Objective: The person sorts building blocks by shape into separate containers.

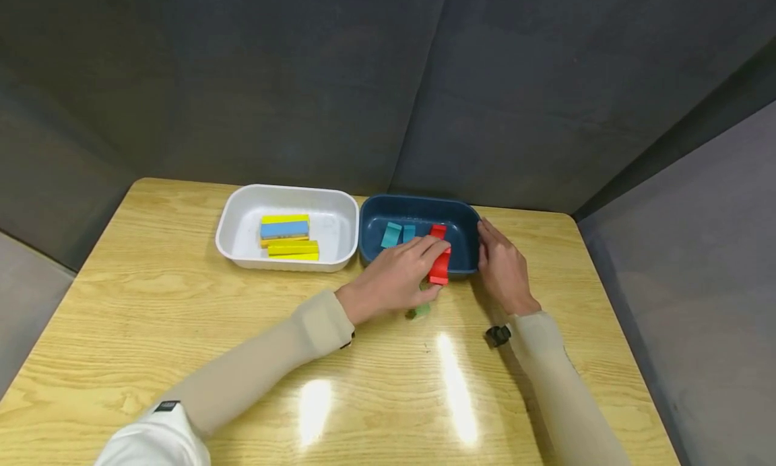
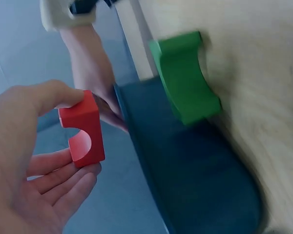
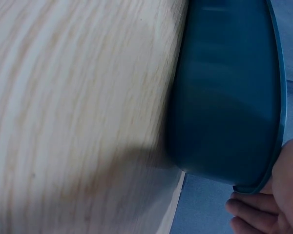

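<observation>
My left hand pinches a red arch block between thumb and fingertips, over the front edge of the dark blue tub. A green arch block stands on the table just before the tub, partly hidden by that hand in the head view. Inside the tub lie a teal block, a blue block and another red block. My right hand rests against the tub's right end. In the right wrist view its fingers look fairly straight, beside the rim.
A white tub sits left of the dark blue one, almost touching it. It contains several yellow blocks and a light blue block. Dark partition panels rise behind the wooden table, with a grey panel at right.
</observation>
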The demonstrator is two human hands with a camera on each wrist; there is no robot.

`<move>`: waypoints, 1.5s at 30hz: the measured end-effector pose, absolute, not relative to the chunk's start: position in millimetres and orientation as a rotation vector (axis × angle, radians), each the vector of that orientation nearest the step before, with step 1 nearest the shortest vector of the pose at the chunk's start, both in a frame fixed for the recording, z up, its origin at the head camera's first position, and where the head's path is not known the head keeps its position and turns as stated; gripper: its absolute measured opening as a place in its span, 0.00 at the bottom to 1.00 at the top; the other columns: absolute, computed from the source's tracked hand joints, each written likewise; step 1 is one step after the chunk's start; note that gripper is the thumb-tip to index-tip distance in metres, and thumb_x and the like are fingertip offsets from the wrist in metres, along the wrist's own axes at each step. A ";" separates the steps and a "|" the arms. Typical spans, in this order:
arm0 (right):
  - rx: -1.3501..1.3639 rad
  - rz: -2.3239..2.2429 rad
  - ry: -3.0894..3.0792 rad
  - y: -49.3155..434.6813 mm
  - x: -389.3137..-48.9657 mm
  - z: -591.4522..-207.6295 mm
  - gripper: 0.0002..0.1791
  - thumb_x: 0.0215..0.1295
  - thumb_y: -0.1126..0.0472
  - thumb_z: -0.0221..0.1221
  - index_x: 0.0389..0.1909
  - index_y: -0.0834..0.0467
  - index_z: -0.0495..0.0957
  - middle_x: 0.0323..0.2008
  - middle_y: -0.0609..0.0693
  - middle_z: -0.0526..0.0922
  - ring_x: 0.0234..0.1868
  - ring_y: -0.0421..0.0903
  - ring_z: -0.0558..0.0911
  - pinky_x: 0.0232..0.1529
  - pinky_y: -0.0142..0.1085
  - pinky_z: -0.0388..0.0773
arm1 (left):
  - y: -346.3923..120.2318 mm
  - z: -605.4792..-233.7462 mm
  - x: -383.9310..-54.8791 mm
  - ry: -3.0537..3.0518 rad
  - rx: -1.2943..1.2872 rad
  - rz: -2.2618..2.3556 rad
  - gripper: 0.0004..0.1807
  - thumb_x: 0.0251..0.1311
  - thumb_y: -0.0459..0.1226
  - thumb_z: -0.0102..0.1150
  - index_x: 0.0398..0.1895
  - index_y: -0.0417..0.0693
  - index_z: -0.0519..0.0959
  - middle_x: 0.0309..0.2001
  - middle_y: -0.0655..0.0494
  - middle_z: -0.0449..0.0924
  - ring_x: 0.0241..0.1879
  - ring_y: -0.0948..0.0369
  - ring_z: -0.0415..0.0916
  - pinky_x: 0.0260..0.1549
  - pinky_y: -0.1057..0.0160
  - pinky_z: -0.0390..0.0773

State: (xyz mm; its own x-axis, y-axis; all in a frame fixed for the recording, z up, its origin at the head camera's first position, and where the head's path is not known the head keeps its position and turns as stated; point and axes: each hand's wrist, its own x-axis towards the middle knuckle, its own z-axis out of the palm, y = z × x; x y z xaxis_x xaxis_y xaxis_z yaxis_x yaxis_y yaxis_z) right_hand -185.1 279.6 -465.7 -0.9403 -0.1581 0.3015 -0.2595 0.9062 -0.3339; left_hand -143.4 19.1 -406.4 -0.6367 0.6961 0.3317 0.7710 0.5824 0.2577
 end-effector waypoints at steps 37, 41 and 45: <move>0.306 0.548 -2.812 277.1 -184.7 -466.5 0.25 0.82 0.68 0.53 0.75 0.69 0.71 0.78 0.61 0.70 0.73 0.64 0.75 0.67 0.63 0.77 | 39.2 -431.9 -213.2 -2.865 -1.045 -0.438 0.40 0.68 0.48 0.70 0.78 0.42 0.68 0.71 0.48 0.73 0.59 0.55 0.79 0.54 0.60 0.86; 0.305 0.550 -2.811 277.1 -184.1 -467.5 0.25 0.81 0.69 0.54 0.75 0.69 0.71 0.77 0.62 0.71 0.73 0.65 0.75 0.67 0.63 0.76 | 39.2 -432.3 -212.4 -2.870 -1.036 -0.451 0.42 0.69 0.51 0.70 0.80 0.42 0.67 0.74 0.48 0.71 0.65 0.54 0.78 0.59 0.58 0.85; 0.309 0.550 -2.800 277.7 -183.5 -467.3 0.25 0.81 0.69 0.54 0.75 0.69 0.71 0.77 0.62 0.71 0.72 0.65 0.76 0.66 0.63 0.77 | 38.9 -430.3 -209.9 -2.844 -1.033 -0.462 0.42 0.70 0.52 0.68 0.80 0.42 0.67 0.75 0.48 0.71 0.67 0.54 0.77 0.61 0.58 0.84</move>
